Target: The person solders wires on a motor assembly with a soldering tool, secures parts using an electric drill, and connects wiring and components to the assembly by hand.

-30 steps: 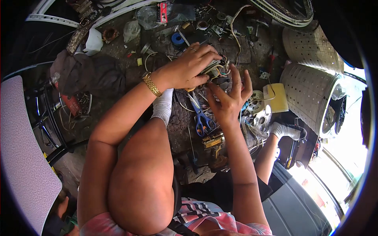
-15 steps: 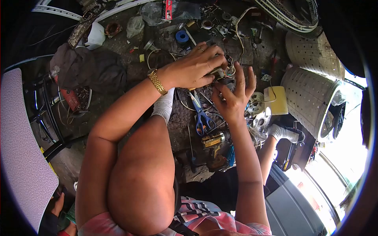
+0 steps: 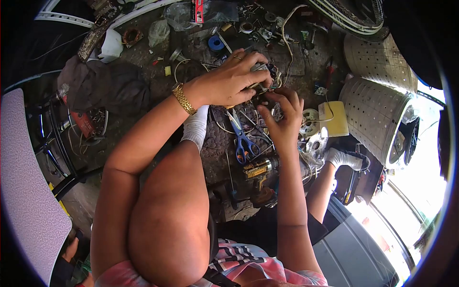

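Observation:
My left hand [image 3: 229, 81], with a ring and a gold watch at the wrist, is closed around a small grey metal part with wires [image 3: 259, 68]. Its fingers cover much of that part. Close to its right lower side is my right hand [image 3: 286, 112], fingers curled and thumb near the index fingertip. Something small and dark seems to sit between them, too small to name. Pale wires [image 3: 276, 75] stick out beside the metal part. Below the hands lie blue-handled scissors [image 3: 245, 143] and a yellow drill [image 3: 259, 169].
Two perforated drums [image 3: 370, 122] stand on the right, beside a yellow pad [image 3: 337, 118]. A blue tape roll [image 3: 215, 43], loose hardware and a coiled cable [image 3: 349, 24] lie farther off. At left are a dark cloth [image 3: 107, 86] and a speckled panel [image 3: 33, 182].
My right hand's fingers have gone from stretched upward to curled, and the hand sits slightly lower. My left hand still grips the wired metal part. The whole view has shifted a little.

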Motion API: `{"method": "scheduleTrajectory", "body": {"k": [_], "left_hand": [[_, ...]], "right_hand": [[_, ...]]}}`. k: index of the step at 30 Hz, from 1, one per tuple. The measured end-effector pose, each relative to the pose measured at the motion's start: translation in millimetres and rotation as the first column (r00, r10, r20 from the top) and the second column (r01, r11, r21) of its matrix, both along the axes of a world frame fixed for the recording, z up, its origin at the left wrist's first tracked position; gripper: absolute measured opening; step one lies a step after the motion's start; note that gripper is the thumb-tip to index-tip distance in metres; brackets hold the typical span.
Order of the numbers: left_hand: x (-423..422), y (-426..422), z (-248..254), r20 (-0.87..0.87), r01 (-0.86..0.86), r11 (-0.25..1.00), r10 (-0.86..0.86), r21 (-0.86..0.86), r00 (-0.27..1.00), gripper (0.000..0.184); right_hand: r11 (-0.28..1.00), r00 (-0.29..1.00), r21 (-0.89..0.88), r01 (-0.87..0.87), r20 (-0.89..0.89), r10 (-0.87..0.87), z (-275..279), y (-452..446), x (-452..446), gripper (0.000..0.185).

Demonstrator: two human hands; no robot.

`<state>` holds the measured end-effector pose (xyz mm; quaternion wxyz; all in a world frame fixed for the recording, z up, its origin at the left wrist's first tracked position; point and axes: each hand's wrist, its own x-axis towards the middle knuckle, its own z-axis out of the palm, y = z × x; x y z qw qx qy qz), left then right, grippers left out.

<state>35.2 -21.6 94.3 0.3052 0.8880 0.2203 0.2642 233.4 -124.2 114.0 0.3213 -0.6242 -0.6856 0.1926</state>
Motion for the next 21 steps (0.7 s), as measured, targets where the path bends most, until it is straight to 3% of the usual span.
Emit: {"method": "scheduleTrajectory", "body": {"k": [8, 21], "left_hand": [[-1.8, 1.1, 2.5, 0.014, 0.007, 0.999, -0.007, -0.04, 1.0, 0.035], [-1.3, 0.7, 1.6, -0.004, 0.002, 0.999, -0.002, -0.039, 1.0, 0.032]], "right_hand": [[0.995, 0.991, 0.014, -0.094, 0.094, 0.092, 0.9, 4.5, 0.2, 0.023], [0.993, 0.993, 0.013, -0.117, 0.023, 0.117, -6.5, 3.4, 2.4, 0.026]]}}
